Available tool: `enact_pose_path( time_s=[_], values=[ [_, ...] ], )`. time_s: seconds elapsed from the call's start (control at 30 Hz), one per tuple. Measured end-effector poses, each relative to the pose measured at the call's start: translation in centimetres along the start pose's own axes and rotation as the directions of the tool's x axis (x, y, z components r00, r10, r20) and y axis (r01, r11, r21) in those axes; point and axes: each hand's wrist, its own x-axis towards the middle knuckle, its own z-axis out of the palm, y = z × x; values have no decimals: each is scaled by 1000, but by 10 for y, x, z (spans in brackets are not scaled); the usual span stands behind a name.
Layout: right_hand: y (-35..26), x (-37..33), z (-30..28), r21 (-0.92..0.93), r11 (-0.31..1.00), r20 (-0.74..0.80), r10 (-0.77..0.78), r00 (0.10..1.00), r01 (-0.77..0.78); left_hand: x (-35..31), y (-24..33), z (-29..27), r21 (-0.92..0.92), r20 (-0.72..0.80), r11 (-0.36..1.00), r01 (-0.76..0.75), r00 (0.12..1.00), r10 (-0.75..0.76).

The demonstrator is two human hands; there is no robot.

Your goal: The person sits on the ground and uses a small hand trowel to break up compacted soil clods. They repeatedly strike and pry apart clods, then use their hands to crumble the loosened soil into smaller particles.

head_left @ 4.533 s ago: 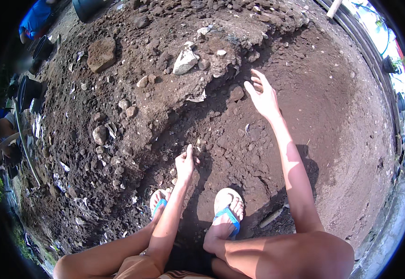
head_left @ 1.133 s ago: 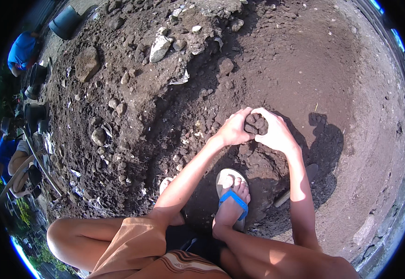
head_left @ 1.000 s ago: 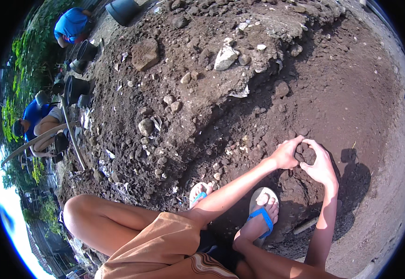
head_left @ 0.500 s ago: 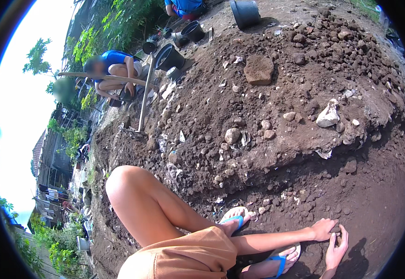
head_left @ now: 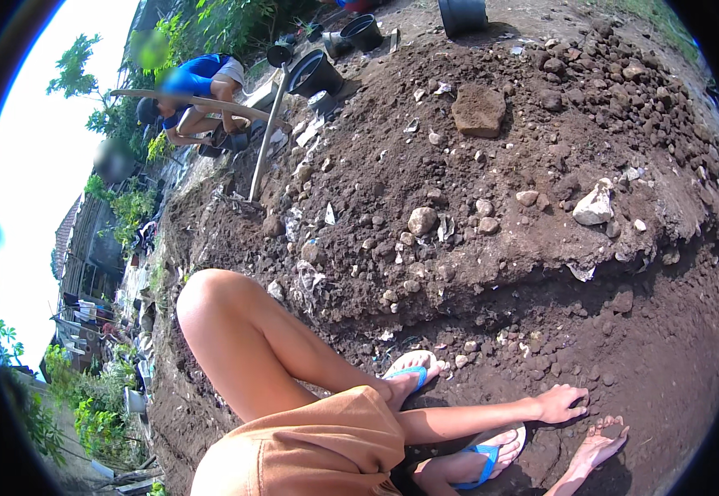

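My left hand (head_left: pixel 560 403) is low over the brown soil (head_left: pixel 665 355) at the lower right, its fingers bent and apart above the ground. Just below it, my right hand (head_left: pixel 599 445) is turned partly palm up, its fingers loosely spread. Dark soil shows around those fingertips; whether a small clod lies among them I cannot make out. A gap separates the two hands. Small clods and stones (head_left: pixel 535 339) lie on the ground just beyond them. My feet in blue-strapped sandals (head_left: pixel 479 465) are planted to the left of the hands.
A stony bank of dug soil rises ahead, with a flat brown block (head_left: pixel 479 112) and a pale rock (head_left: pixel 594 203). A long-handled hoe (head_left: pixel 269 132) stands at the left. Beyond it a crouching person in blue (head_left: pixel 198 78) handles dark pots near black buckets (head_left: pixel 314 74).
My hands have come apart; before, they met around a dark clod. My right hand has turned more palm up. The view has shifted, and the person in blue has bent farther forward.
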Motion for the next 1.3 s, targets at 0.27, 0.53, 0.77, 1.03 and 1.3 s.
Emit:
enact_pose_path(
  time_s=[0.27, 0.53, 0.77, 1.03, 1.3],
  values=[
    [0, -2, 27, -59, 998, -191, 22, 981, -34, -6, -22, 9, -70, -49, 997, 35, 998, -39],
    [7, 4, 30, -398, 909, -114, -183, 976, 124, -4, -41, 13, -34, -94, 999, 16, 995, -19],
    [-12, -21, 44, -600, 622, 342, -369, 864, 503, 5, -72, 22, 44, -175, 998, 50, 984, -41],
    [8, 38, -3, -621, 686, 446, -88, 891, 379, 8, -47, -17, -53, -37, 967, 249, 967, -251],
    [14, 47, 11, -647, 734, 276, -26, 961, 206, 14, -32, -29, -128, -121, 971, 201, 969, -216]
  ],
)
